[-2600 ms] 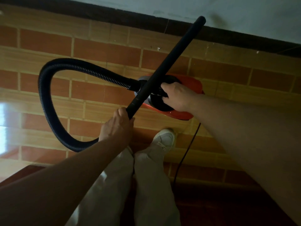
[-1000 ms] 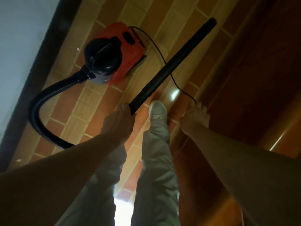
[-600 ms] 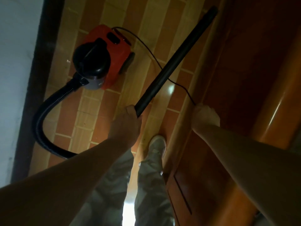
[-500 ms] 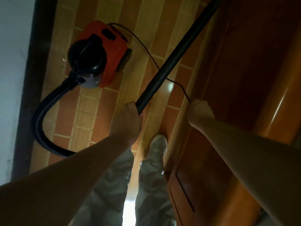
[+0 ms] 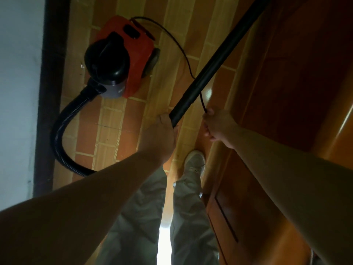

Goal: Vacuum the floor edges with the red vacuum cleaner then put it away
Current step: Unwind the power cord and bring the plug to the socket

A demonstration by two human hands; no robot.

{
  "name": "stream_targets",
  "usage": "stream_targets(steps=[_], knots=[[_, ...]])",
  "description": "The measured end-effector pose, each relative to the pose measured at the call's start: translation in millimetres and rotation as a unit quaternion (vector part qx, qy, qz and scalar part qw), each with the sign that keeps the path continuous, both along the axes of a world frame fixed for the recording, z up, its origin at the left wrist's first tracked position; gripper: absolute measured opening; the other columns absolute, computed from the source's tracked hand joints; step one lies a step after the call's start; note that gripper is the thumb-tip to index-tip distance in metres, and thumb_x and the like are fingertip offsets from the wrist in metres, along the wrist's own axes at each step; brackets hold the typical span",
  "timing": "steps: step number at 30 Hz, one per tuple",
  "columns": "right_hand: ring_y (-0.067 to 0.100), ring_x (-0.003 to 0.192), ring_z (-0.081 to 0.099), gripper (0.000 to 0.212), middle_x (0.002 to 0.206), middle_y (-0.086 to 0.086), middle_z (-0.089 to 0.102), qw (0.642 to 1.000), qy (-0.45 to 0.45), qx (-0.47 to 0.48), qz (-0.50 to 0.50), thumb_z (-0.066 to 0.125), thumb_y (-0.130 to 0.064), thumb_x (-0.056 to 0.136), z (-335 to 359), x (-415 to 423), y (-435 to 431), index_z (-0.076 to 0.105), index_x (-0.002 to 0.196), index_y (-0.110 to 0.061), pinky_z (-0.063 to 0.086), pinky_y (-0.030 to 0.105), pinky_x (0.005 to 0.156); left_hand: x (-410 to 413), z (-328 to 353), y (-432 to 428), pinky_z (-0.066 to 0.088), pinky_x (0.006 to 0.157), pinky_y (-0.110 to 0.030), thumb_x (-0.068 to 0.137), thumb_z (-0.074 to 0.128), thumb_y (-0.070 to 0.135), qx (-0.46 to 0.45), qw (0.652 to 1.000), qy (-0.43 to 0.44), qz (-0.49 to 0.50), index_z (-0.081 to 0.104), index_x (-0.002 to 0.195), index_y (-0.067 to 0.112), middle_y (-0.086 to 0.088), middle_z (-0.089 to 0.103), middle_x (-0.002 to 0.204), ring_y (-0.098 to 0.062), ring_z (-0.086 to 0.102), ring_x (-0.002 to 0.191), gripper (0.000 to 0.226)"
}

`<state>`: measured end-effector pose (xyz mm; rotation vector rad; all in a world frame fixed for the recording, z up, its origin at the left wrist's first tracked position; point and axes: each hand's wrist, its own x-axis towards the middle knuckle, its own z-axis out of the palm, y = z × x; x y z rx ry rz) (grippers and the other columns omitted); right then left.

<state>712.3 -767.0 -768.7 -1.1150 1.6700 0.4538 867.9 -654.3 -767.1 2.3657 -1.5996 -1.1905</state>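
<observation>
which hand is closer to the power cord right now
Right. The right hand pinches the power cord; the left hand grips the black wand, just left of the cord.

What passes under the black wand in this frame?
The thin power cord crosses beneath the wand above tiled floor, reaching the right hand. Its stretch directly behind the wand is hidden.

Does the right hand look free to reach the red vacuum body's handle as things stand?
Probably not right away: the right hand is pinched on the power cord, and the black wand crosses between it and the vacuum body.
</observation>
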Motion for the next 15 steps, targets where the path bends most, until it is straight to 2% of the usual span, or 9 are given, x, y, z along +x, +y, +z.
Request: stream_targets(steps=[2, 6, 10, 13, 15], knots=[[0.037, 0.098, 0.069, 0.039, 0.118, 0.022, 0.067, 0.999, 0.029, 0.027, 0.024, 0.048, -0.030, 0.104, 7.9, -14.6, 15.7, 0.055, 0.131, -0.004, 0.059, 0.051, 0.084, -5.1, 2.5, 4.0, 0.052, 0.063, -0.036, 0.103, 0.046, 0.042, -0.013, 1.000, 0.000, -0.020, 0.047, 0.124, 0.008, -0.010, 0.059, 0.111, -0.024, 0.065, 0.079, 0.040], [0.028, 0.082, 0.072, 0.045, 0.102, 0.016, 0.068, 0.992, 0.098, 0.076, 0.030, 0.044, -0.044, 0.103, 25.5, -49.2, 43.4, 0.058, 0.123, -0.005, 0.063, 0.044, 0.074, -14.3, 7.7, 12.5, 0.058, 0.061, -0.043, 0.099, 0.038, 0.049, -0.023, 0.997, -0.005, -0.067, 0.047, 0.122, 0.010, -0.008, 0.060, 0.105, -0.024, 0.066, 0.073, 0.046], [0.039, 0.101, 0.067, 0.037, 0.112, 0.022, 0.066, 0.991, 0.111, 0.055, 0.053, 0.040, -0.027, 0.105, 51.8, -68.7, 61.8, 0.059, 0.121, 0.000, 0.056, 0.048, 0.089, -26.5, 20.3, 24.6, 0.057, 0.057, -0.040, 0.100, 0.038, 0.051, -0.031, 0.991, -0.014, -0.126, 0.048, 0.122, 0.010, -0.007, 0.062, 0.102, -0.021, 0.066, 0.070, 0.047], [0.031, 0.105, 0.066, 0.032, 0.121, 0.017, 0.063, 0.992, 0.107, 0.020, 0.059, 0.038, -0.013, 0.106, 78.2, -69.4, 74.3, 0.058, 0.127, -0.001, 0.052, 0.033, 0.081, -36.6, 35.3, 33.3, 0.056, 0.058, -0.041, 0.102, 0.046, 0.044, -0.031, 0.993, -0.009, -0.118, 0.050, 0.122, 0.008, -0.009, 0.062, 0.101, -0.023, 0.065, 0.071, 0.041], [0.025, 0.104, 0.066, 0.033, 0.124, 0.013, 0.061, 0.992, 0.096, 0.013, 0.083, 0.037, -0.012, 0.107, 90.7, -70.5, 80.7, 0.059, 0.131, -0.005, 0.051, 0.029, 0.076, -41.7, 44.9, 39.7, 0.056, 0.057, -0.041, 0.103, 0.048, 0.041, -0.044, 0.994, 0.005, -0.102, 0.050, 0.120, 0.008, -0.009, 0.062, 0.100, -0.023, 0.064, 0.070, 0.038]])
